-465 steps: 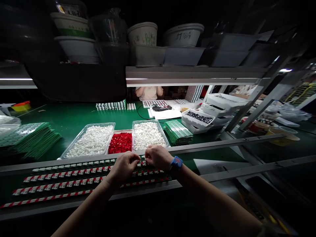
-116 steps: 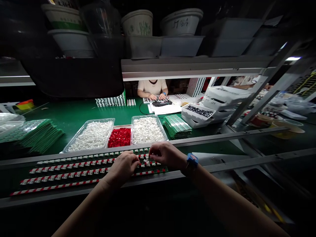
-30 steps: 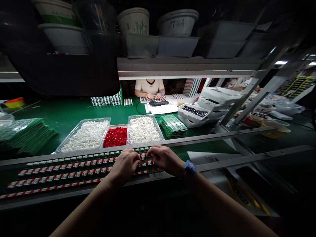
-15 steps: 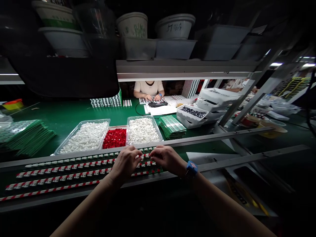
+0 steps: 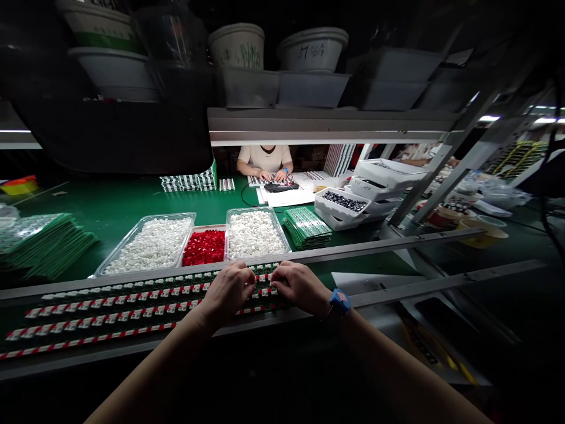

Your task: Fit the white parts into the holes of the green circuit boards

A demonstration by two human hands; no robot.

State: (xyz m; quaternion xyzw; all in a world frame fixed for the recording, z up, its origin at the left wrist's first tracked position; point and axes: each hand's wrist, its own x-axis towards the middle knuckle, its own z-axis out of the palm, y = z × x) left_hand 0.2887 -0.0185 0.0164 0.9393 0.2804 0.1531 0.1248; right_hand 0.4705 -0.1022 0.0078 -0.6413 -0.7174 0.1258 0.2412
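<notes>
Left hand [image 5: 229, 288] and right hand [image 5: 302, 288] are holding fingers bunched over circuit boards [image 5: 152, 288]; pinching cannot be confirmed. The circuit boards are lying between metal rails [image 5: 344, 252], where a dragging left hand could be knocking white components [image 5: 189, 277] askew.

White tubs [image 5: 312, 52] atop plastic bins [image 5: 313, 89]

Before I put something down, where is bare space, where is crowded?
The green table has a wide bare patch behind the left white pieces, left of the far boards, and a narrow one between those pieces and the leftmost green boards. Crowded: the board rows under left hand and right hand.
</notes>
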